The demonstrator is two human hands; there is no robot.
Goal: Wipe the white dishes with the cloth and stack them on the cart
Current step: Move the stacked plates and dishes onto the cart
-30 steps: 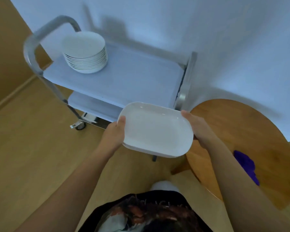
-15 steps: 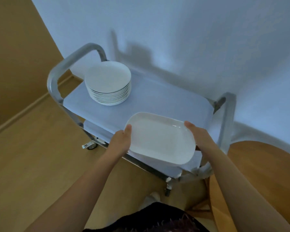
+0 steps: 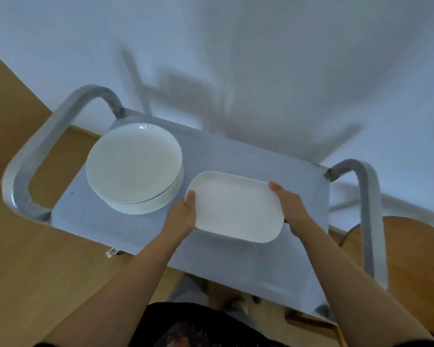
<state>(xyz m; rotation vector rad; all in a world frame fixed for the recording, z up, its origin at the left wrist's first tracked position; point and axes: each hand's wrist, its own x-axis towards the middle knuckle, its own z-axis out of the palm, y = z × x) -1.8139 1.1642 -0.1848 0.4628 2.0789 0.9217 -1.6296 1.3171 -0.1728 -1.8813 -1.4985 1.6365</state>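
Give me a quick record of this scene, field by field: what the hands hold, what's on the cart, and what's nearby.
held item: white rectangular dish, over the cart's top shelf
left hand: grips the dish's left edge
right hand: grips the dish's right edge
on cart: stack of round white plates, left of the dish
dish contact with shelf: cannot tell
nearby: wooden table to the right
cloth: not in view
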